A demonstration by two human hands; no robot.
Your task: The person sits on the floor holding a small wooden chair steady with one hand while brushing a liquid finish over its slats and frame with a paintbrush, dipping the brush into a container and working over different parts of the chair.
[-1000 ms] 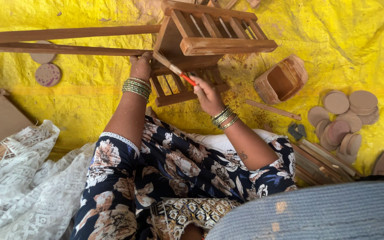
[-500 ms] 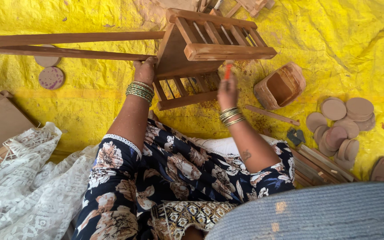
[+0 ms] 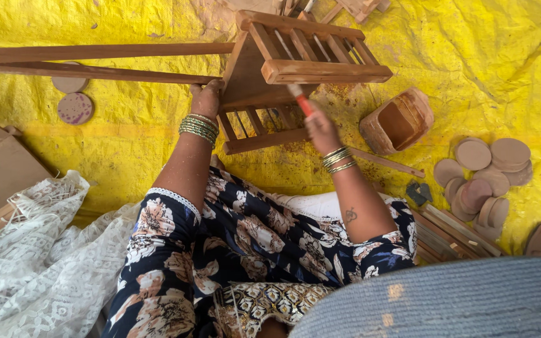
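Left hand (image 3: 206, 95): fingers curled on the near left edge of the wooden rack (image 3: 295, 75), gripping it.
Right hand (image 3: 322, 128): fingers closed around a brush (image 3: 300, 100) with a red handle, its tip up against the rack's front bar.
Wooden rack: lies tilted on the yellow sheet (image 3: 126, 144), far centre, long wooden legs (image 3: 95, 59) running left.
Right side: clay-coloured container (image 3: 399, 122), with round discs (image 3: 486, 172) piled further right.
Near left: white lace cloth (image 3: 39, 263).

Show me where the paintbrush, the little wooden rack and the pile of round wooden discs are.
paintbrush (image 3: 300, 102), head view, on its orange handle above the right hand.
wooden rack (image 3: 324, 71), head view, on its thick front rail.
round wooden discs (image 3: 510, 152), head view, on the top right disc's face.
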